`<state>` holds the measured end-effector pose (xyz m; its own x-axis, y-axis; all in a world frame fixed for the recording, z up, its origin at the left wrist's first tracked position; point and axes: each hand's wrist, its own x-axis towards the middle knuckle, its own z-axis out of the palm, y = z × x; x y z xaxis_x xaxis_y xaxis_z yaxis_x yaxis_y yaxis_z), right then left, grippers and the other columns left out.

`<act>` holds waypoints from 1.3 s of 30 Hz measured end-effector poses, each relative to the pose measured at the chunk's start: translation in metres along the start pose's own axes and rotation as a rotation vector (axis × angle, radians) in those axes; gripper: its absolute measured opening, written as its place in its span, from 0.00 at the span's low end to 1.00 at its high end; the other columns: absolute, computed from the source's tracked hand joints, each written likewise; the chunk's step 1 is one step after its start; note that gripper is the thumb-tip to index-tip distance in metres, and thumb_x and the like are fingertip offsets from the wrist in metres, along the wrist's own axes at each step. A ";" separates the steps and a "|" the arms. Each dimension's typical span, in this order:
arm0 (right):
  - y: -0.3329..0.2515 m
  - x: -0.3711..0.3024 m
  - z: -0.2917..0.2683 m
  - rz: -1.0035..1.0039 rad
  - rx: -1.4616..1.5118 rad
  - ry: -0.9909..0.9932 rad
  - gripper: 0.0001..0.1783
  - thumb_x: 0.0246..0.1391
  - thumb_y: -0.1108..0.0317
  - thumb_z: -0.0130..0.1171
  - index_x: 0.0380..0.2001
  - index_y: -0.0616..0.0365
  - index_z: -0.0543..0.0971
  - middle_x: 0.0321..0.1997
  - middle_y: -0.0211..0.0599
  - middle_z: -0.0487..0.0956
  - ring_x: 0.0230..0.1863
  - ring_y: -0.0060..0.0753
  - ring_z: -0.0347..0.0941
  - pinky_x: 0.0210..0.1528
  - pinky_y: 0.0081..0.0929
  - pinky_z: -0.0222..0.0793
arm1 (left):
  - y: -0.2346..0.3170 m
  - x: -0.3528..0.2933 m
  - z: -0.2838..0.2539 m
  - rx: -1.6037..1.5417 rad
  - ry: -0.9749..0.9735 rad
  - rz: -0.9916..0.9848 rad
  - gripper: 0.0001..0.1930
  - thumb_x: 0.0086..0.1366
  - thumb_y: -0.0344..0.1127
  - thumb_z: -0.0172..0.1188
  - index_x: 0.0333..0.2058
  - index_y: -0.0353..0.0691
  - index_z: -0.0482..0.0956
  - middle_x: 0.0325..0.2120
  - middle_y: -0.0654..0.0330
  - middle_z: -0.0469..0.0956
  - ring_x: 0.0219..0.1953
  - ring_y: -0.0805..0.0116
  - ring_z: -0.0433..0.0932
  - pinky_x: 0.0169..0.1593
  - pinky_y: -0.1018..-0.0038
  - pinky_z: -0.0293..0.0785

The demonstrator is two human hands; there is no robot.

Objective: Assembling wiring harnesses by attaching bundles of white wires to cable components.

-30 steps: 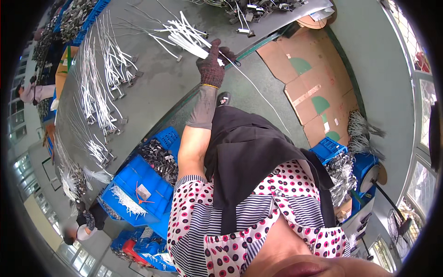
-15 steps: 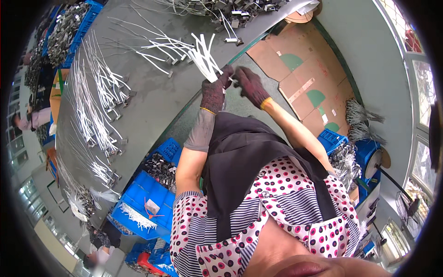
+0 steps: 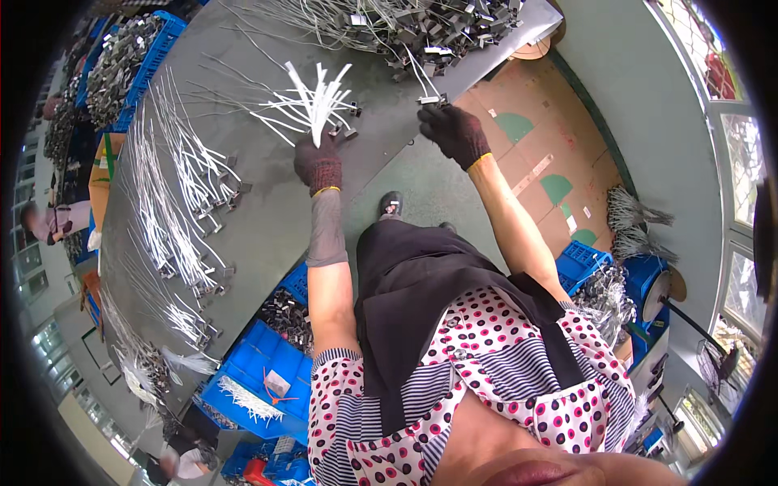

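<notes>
My left hand (image 3: pixel 318 164), in a dark knitted glove with a yellow cuff edge, is closed round a bundle of thin white tubes (image 3: pixel 318 99). The tubes fan out above the fist over the grey table. Farther right, at the table's edge, my right hand (image 3: pixel 455 134) wears a matching glove. Its fingers reach toward a small black-and-metal part (image 3: pixel 432 100) with white leads; whether they touch it I cannot make out. Beside the bundle lie several small boxy parts (image 3: pixel 348 130) with white-sleeved wires.
A heap of boxy wired parts (image 3: pixel 454 32) covers the far table end. Rows of white-sleeved wire parts (image 3: pixel 182 146) lie at left. Blue crates (image 3: pixel 263 356) stand below the table's near edge. Flattened cardboard (image 3: pixel 527 154) lies on the floor at right.
My hands were close together and have moved apart. The left went left over the table with the tubes; the right moved up and right to the part at the edge.
</notes>
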<state>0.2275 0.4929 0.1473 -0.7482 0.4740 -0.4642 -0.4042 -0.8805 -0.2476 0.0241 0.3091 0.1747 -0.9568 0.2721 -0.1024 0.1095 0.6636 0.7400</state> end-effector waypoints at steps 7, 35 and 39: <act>-0.021 -0.029 0.061 -0.436 -1.036 0.037 0.17 0.54 0.67 0.63 0.46 0.62 0.80 0.38 0.35 0.81 0.33 0.23 0.76 0.35 0.23 0.75 | 0.012 -0.042 0.020 -0.380 -0.274 -0.085 0.19 0.59 0.46 0.67 0.41 0.36 0.84 0.24 0.55 0.82 0.21 0.68 0.79 0.28 0.69 0.77; 0.063 -0.391 -0.272 0.025 -1.445 0.645 0.15 0.56 0.60 0.60 0.33 0.64 0.82 0.27 0.37 0.82 0.30 0.26 0.75 0.34 0.27 0.71 | 0.006 -0.091 0.111 -1.301 -0.811 -0.440 0.09 0.66 0.33 0.59 0.40 0.34 0.77 0.30 0.56 0.80 0.28 0.60 0.81 0.35 0.57 0.84; 0.063 -0.387 -0.244 0.035 -1.462 0.712 0.15 0.56 0.60 0.60 0.33 0.64 0.82 0.28 0.38 0.82 0.30 0.27 0.76 0.35 0.27 0.71 | -0.016 -0.090 0.122 -1.198 -0.584 -0.499 0.13 0.65 0.37 0.63 0.42 0.34 0.77 0.26 0.52 0.78 0.21 0.59 0.79 0.29 0.61 0.84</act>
<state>0.6195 0.2531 0.1039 -0.1967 0.7236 -0.6616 0.7346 -0.3381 -0.5882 0.1411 0.3591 0.0914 -0.5476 0.6277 -0.5532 -0.7732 -0.1269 0.6214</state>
